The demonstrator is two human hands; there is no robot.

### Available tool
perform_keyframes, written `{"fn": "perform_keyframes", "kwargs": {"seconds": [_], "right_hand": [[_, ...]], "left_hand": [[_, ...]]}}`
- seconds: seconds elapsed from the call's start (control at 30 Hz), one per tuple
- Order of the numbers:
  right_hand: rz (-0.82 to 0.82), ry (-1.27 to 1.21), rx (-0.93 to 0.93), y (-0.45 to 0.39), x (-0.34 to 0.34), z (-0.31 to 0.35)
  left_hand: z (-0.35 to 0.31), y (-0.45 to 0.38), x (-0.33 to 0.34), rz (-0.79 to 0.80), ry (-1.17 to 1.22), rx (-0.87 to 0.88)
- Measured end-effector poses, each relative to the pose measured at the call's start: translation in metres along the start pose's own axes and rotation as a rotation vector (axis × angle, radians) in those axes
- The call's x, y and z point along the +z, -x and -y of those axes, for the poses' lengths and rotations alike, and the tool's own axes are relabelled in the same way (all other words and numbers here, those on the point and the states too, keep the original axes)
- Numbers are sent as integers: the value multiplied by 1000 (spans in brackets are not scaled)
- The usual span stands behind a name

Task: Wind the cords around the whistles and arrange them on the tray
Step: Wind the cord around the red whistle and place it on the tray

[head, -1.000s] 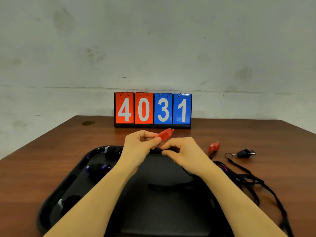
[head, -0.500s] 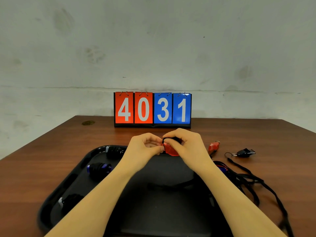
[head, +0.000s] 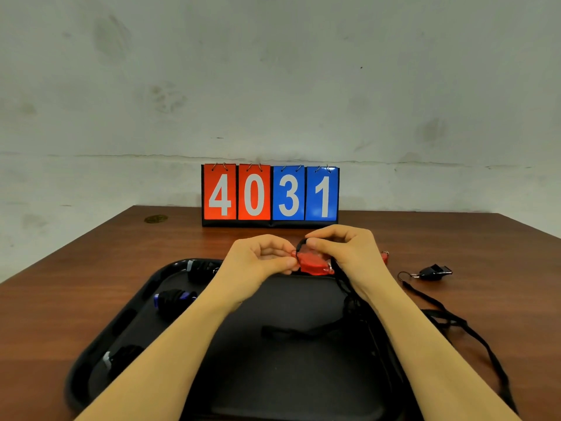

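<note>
Above the far rim of the black tray point(head: 91, 366), my left hand point(head: 258, 259) pinches a red whistle point(head: 312, 264) at its left end. My right hand point(head: 346, 250) pinches the whistle's black cord point(head: 349, 302) in a loop over the whistle's top; the cord hangs down under my right wrist onto the tray. Three wound whistles lie along the tray's left side: a black one point(head: 202, 268) at the back, a blue one point(head: 174, 299) in the middle, a white-tipped one point(head: 121, 358) in front.
A black whistle point(head: 432, 272) with a long loose cord point(head: 473, 332) lies on the wooden table point(head: 60, 287) to the right. A second red whistle point(head: 385, 256) peeks out behind my right hand. A flip scoreboard point(head: 270, 194) reading 4031 stands at the back.
My right hand rose from under the whistle and carried the cord over its top. The red whistle tipped from pointing up-right to lying lower between both hands.
</note>
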State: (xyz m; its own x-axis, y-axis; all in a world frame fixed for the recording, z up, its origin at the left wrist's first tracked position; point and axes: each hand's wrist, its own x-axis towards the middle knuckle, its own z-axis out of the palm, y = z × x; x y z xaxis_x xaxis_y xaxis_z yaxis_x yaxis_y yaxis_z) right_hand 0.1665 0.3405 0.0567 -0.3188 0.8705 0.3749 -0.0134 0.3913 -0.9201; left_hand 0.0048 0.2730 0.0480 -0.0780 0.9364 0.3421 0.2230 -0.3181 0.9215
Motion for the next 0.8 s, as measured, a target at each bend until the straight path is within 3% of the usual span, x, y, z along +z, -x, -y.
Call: {"fn": "perform_keyframes", "kwargs": {"seconds": [0.17, 0.3, 0.57, 0.8], "right_hand": [[45, -16, -2, 0, 6, 2], [98, 45, -64, 5, 14, 3], [183, 3, -32, 11, 22, 2], [282, 76, -36, 15, 23, 8]], "left_hand": [[-4, 0, 0, -25, 275, 9], [-2, -3, -1, -93, 353, -7], [4, -6, -2, -224, 247, -44], [10, -11, -5, -381, -20, -22]]}}
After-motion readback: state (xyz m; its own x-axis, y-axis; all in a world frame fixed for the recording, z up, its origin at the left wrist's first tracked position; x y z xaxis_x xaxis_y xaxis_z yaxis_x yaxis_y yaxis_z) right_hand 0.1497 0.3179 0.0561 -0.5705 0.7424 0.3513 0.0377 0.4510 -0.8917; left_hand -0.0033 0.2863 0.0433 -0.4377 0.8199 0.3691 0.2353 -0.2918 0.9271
